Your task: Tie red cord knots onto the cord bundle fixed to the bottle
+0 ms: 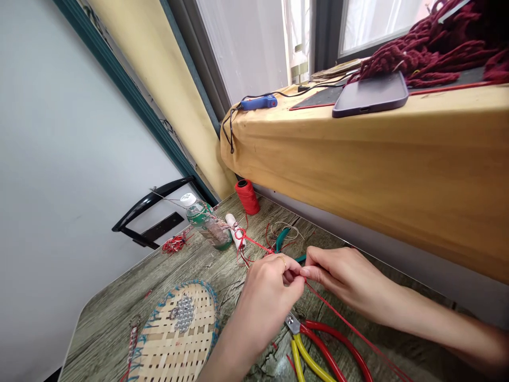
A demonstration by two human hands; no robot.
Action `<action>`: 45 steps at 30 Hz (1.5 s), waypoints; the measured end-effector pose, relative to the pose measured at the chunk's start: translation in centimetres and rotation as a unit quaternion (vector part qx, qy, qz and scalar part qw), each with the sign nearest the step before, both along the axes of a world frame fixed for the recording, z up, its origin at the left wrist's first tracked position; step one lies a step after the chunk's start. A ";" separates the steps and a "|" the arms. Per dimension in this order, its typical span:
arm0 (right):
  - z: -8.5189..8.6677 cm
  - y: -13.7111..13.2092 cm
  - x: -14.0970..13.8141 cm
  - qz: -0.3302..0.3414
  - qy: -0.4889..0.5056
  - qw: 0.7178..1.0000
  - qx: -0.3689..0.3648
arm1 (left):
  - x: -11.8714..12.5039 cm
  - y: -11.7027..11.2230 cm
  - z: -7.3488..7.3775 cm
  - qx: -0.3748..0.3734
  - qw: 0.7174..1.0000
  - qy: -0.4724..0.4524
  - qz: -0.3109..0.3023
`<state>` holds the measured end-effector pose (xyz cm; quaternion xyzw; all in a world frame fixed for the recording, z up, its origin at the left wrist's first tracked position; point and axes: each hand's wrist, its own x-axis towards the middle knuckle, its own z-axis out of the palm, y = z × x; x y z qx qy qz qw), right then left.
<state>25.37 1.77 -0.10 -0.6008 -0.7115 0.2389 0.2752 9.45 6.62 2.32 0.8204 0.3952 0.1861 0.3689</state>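
Observation:
Over the table my left hand (272,284) and my right hand (345,278) meet, fingertips pinched together on a thin red cord (338,314). From my fingers the cord runs down to the lower right. On the other side it stretches up left to a white roll (235,231) beside a plastic bottle (207,225). Just below my hands lie pliers with red and yellow handles (314,350). Teal-handled snips (281,239) lie behind them, partly covered by my fingers. My fingertips hide the exact spot being pinched.
A woven bamboo tray (159,347) with silvery beads lies at the left. A red thread spool (247,197) stands at the back edge. On the yellow-covered ledge (358,154) are a phone (371,94), a blue corded tool (259,102) and dark red yarn (421,48). A black chair (153,207) stands behind.

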 end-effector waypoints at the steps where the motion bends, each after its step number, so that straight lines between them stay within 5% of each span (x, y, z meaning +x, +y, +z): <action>1: -0.1 -0.2 -0.1 -0.018 0.006 1.000 0.017 | 0.1 -0.2 -0.4 -0.012 1.000 -0.016 0.015; 12: -2.1 -1.7 -1.4 -0.060 0.164 0.983 0.057 | 0.7 -1.8 -3.5 -0.066 0.964 -0.222 0.134; 23: -2.6 -2.3 -2.0 -0.086 0.102 0.987 0.091 | 1.0 -2.2 -3.8 -0.083 0.956 -0.227 0.164; 36: -1.7 -2.0 -2.6 -0.038 0.132 0.987 0.086 | 0.8 -2.8 -3.5 0.011 0.956 -0.238 0.170; 45: -1.5 -1.9 -2.8 -0.028 0.147 0.983 0.102 | -0.5 -2.7 -2.7 -0.022 0.968 -0.219 0.118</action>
